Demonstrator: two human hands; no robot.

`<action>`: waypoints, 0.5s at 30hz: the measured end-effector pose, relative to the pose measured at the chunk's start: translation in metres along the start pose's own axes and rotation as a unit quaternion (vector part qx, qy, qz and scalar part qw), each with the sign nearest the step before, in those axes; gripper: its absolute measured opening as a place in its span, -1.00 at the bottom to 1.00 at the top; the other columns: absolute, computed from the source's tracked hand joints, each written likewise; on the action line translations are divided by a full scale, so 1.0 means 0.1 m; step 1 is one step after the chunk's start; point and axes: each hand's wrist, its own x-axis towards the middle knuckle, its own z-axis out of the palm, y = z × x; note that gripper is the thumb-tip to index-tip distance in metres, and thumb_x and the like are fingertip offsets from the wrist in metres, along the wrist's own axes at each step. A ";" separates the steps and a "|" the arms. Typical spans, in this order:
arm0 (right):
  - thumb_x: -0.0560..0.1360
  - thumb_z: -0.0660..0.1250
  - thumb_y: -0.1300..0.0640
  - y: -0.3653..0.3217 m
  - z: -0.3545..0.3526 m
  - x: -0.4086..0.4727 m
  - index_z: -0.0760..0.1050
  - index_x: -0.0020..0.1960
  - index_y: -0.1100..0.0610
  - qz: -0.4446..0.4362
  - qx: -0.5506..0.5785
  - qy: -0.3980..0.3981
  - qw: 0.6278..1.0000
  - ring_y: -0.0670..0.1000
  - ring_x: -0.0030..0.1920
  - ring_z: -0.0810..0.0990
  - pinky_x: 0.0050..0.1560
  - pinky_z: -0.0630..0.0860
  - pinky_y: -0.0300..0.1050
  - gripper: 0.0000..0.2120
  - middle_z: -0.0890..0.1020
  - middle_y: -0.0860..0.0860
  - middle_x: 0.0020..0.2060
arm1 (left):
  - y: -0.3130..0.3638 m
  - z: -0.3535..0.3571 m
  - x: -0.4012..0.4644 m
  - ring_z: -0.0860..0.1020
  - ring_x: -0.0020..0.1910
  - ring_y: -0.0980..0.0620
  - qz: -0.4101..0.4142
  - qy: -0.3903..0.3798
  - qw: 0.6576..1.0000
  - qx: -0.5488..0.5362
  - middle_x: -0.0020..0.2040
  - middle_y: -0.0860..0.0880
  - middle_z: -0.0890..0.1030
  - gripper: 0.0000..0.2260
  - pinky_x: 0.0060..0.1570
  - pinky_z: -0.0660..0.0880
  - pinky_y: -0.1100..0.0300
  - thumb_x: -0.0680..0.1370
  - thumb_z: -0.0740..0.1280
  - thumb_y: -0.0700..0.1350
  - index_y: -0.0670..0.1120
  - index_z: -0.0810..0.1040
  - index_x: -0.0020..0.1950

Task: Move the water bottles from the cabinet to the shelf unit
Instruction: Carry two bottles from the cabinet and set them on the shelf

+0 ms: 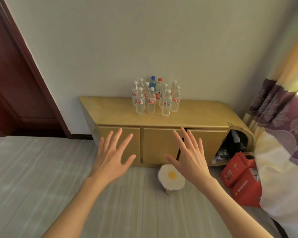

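Several clear water bottles (151, 103) stand upright in a cluster on top of a low yellow cabinet (113, 110) against the wall. Most have white caps; one at the back has a blue cap (153, 83) and one a red cap (160, 86). My left hand (110, 157) and my right hand (189, 157) are stretched out in front of the cabinet doors, fingers spread, holding nothing, well short of the bottles. No shelf unit is in view.
A small stool with a fried-egg cushion (171, 176) stands on the floor below my right hand. Red boxes (239, 174) lie at the cabinet's open right end. A bed with a patterned cover (282, 169) is on the right, a dark door (15, 83) on the left.
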 end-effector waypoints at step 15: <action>0.45 0.17 -0.25 0.30 1.37 2.76 -0.09 0.47 -0.09 0.070 0.012 -0.040 0.997 0.06 0.50 -0.08 0.46 -0.13 0.16 -0.28 0.02 0.02 0.51 | -1.45 0.94 2.62 -0.07 0.48 -0.10 -0.029 -0.084 0.995 -0.052 0.52 -0.04 -0.05 -0.31 0.42 -0.06 -0.09 0.35 -0.17 0.35 0.14 -0.01 0.45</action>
